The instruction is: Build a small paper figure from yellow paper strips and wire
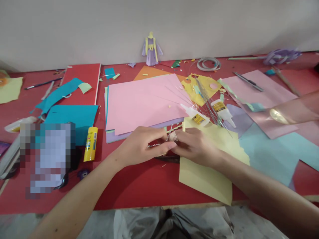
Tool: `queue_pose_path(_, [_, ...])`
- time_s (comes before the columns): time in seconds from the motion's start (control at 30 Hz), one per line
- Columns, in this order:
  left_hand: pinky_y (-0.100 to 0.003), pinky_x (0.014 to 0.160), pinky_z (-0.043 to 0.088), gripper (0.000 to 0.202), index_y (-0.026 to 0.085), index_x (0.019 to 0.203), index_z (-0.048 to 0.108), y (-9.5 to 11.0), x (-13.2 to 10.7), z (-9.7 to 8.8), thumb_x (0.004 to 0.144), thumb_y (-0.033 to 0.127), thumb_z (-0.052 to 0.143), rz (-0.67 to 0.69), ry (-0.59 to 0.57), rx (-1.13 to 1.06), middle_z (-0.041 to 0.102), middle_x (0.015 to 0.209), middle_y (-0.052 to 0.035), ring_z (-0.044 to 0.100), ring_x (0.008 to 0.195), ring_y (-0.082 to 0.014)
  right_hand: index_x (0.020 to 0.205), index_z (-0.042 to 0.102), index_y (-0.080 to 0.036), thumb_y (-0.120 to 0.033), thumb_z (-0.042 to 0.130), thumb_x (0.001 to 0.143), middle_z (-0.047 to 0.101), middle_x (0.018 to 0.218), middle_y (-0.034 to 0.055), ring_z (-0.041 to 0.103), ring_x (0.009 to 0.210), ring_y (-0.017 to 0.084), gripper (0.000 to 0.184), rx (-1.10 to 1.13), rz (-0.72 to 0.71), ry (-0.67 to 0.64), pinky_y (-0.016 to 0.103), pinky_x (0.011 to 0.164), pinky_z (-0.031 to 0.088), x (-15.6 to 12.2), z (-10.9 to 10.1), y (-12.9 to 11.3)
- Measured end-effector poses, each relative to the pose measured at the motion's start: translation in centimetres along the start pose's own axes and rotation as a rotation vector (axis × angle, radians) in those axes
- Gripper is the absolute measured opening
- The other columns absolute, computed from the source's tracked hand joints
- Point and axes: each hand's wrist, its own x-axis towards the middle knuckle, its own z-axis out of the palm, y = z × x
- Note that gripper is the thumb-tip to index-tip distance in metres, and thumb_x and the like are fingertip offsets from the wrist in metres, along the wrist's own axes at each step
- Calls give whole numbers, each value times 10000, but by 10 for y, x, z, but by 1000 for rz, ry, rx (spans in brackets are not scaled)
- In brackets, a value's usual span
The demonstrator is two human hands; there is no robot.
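My left hand (pixel 146 146) and my right hand (pixel 196 146) meet over the near middle of the table. Between their closed fingers runs a thin twisted wire (pixel 154 145), silvery, with an end also showing above the fingertips. A small pale-yellow paper piece (pixel 183 126) sticks up by my right fingers. Much of what they grip is hidden by the fingers. Under my right hand lies a pale-yellow sheet (pixel 206 179). Part of a dark tool (pixel 169 159) shows beneath the hands, its kind unclear.
Beyond the hands are stacked sheets topped by pink paper (pixel 142 103), two glue bottles (pixel 199 118) and loose wires (pixel 205 96). A glue stick (pixel 90 144) stands left. A paper figure (pixel 151 49) leans on the wall. A blurred pinkish shape (pixel 301 106) enters from the right.
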Motion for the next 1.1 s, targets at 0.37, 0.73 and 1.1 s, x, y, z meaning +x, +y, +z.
queue_pose_path(0.37, [-199,607,360,246,173,770,582,-2,-1,-1,946,342,553,49,-37,159,628,684,51,547,638,-75,687,549,-173,-329,525,944,506,572,-36,446,513,76,302,181,281,16,213,504,329,2,-4,-2])
queue_pose_path(0.73, [-235,603,373,337,166,705,545,-8,0,6,988,332,470,126,39,319,573,641,29,522,609,-98,715,563,-176,-322,534,943,517,599,-44,462,542,74,273,232,354,49,217,530,355,4,-4,-3])
queue_pose_path(1.1, [-247,591,373,304,156,782,601,-8,-1,5,994,313,449,101,104,359,613,672,5,541,618,-113,684,555,-177,-352,512,955,509,552,-38,471,504,81,325,206,354,106,241,519,354,3,-3,-5])
